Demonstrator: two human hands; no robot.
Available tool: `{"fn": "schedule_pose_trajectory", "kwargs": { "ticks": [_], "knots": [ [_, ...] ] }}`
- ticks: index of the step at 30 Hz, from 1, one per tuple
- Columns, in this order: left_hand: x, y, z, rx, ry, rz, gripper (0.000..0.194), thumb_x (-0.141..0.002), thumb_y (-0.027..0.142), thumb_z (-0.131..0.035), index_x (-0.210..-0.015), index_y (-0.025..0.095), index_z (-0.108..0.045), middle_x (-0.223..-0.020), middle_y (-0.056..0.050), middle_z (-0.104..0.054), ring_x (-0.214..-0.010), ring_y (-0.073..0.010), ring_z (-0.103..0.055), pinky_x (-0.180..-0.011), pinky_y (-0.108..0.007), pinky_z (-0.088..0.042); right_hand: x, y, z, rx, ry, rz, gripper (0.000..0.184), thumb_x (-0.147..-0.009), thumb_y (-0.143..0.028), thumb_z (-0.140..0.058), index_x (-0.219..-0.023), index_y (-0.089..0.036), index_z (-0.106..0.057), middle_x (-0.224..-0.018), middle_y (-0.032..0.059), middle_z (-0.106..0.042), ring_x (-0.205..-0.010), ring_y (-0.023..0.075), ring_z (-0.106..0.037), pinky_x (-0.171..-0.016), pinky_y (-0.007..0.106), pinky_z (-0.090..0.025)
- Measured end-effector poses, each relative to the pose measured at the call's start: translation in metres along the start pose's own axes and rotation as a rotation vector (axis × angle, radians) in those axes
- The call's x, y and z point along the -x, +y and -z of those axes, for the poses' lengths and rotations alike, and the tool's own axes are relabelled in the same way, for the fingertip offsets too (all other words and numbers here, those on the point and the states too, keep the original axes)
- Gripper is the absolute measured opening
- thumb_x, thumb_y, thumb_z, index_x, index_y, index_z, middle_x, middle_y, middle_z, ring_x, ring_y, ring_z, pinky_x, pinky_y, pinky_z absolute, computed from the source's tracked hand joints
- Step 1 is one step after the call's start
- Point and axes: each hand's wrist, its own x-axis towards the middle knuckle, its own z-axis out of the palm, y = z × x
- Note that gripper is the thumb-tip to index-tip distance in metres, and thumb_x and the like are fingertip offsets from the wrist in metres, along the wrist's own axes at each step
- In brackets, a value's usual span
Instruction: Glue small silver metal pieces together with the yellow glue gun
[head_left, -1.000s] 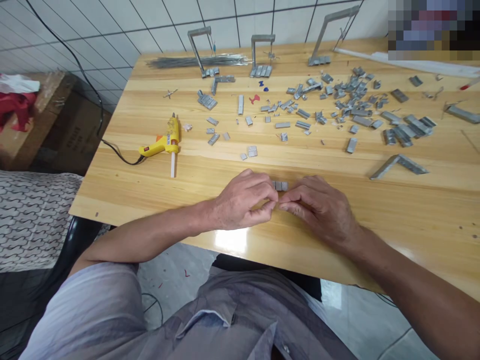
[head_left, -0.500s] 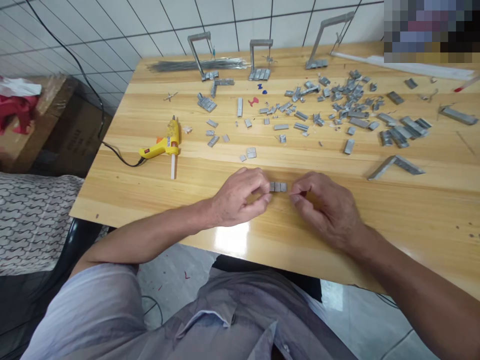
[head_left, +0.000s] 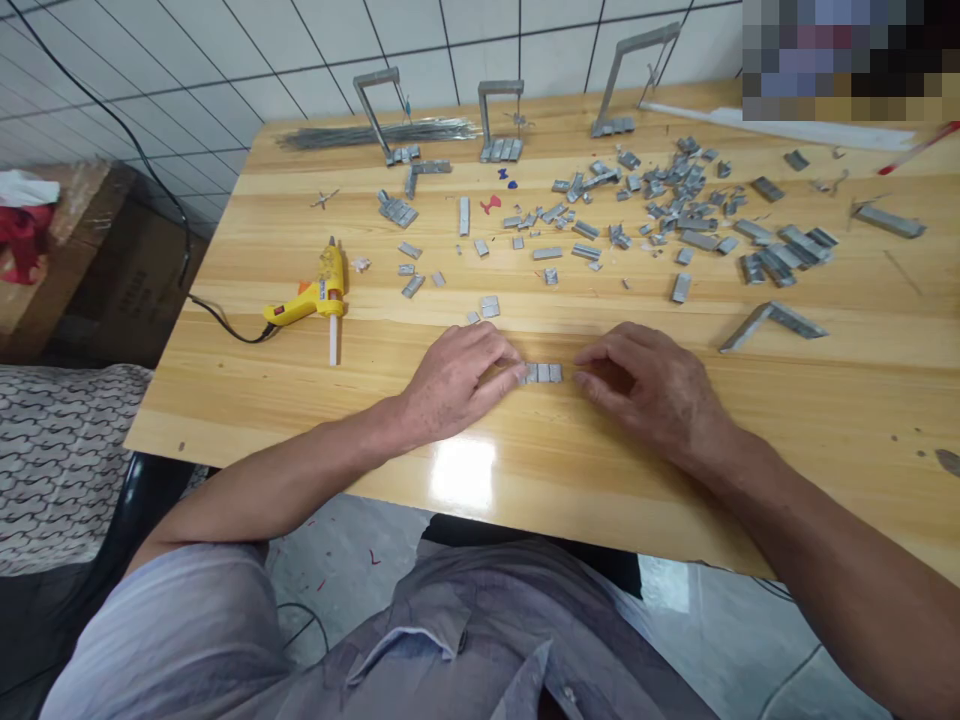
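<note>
A short row of small grey blocks point(head_left: 544, 373) lies side by side on the wooden table in front of me. At its left end, my left hand point(head_left: 469, 383) has thumb and fingertips closed on the end block, which they partly cover. Just off the right end is my right hand point(head_left: 649, 390), its thumb and forefinger apart and nothing visible between them. Beyond my left hand lie a pair of flat grey pieces point(head_left: 490, 306) and a smaller grey bit point(head_left: 473, 318).
A yellow glue gun point(head_left: 328, 285) with a white stick lies to the left, its cord running off the table. Scattered grey pieces point(head_left: 690, 195) cover the back right. Three bent grey stands point(head_left: 486, 115) rise along the tiled wall beside thin wires point(head_left: 322, 135). An L-shaped grey piece point(head_left: 772, 312) lies right.
My right hand's thumb and forefinger have spread apart. More of the block row shows beside my left fingertips. The whole view has shifted slightly.
</note>
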Motion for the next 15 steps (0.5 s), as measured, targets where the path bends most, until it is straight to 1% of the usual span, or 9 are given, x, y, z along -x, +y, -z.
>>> {"fn": "schedule_pose_trajectory", "kwargs": {
  "ticks": [2, 5, 9, 12, 15],
  "knots": [
    [0.001, 0.0, 0.0, -0.04, -0.044, 0.0, 0.02, -0.103, 0.037, -0.066, -0.109, 0.018, -0.067, -0.1, -0.007, -0.075, -0.094, -0.0216, -0.069, -0.082, -0.036, -0.05, 0.002, 0.001, -0.005, 0.033, -0.014, 0.007, 0.01, -0.095, -0.023, -0.066, -0.101, -0.023, -0.073, -0.09, 0.0081, -0.073, -0.081, 0.0256, -0.068, -0.072, 0.039, -0.052],
    [0.002, 0.0, -0.001, -0.092, -0.089, -0.001, 0.027, -0.099, 0.034, -0.068, -0.121, 0.018, -0.065, -0.113, -0.01, -0.076, -0.106, -0.0253, -0.07, -0.088, -0.039, -0.052, 0.004, 0.001, -0.009, 0.044, -0.039, 0.007, 0.014, -0.096, -0.025, -0.066, -0.107, -0.023, -0.075, -0.092, 0.0085, -0.073, -0.081, 0.0252, -0.067, -0.074, 0.039, -0.052],
    [0.003, -0.001, -0.001, -0.092, -0.12, 0.005, 0.022, -0.099, 0.029, -0.066, -0.118, 0.019, -0.067, -0.111, -0.009, -0.075, -0.105, -0.025, -0.07, -0.09, -0.04, -0.053, 0.004, 0.001, -0.012, 0.053, -0.045, 0.028, 0.015, -0.099, -0.026, -0.065, -0.109, -0.021, -0.076, -0.092, 0.0095, -0.073, -0.083, 0.0257, -0.067, -0.075, 0.038, -0.051],
    [0.003, -0.002, -0.001, -0.074, -0.133, -0.007, 0.018, -0.101, 0.03, -0.066, -0.115, 0.018, -0.068, -0.108, -0.009, -0.075, -0.102, -0.0241, -0.069, -0.09, -0.04, -0.053, 0.004, 0.0, -0.014, 0.059, -0.047, 0.04, 0.016, -0.101, -0.024, -0.064, -0.108, -0.02, -0.077, -0.093, 0.0105, -0.073, -0.085, 0.0262, -0.067, -0.076, 0.039, -0.051],
    [0.003, -0.003, -0.002, -0.048, -0.134, -0.009, 0.019, -0.104, 0.032, -0.066, -0.116, 0.018, -0.068, -0.109, -0.009, -0.075, -0.102, -0.0237, -0.069, -0.091, -0.04, -0.053, 0.003, 0.001, -0.015, 0.053, -0.045, 0.039, 0.014, -0.101, -0.025, -0.064, -0.105, -0.02, -0.077, -0.092, 0.0101, -0.073, -0.084, 0.0259, -0.067, -0.076, 0.039, -0.051]
  ]
}}
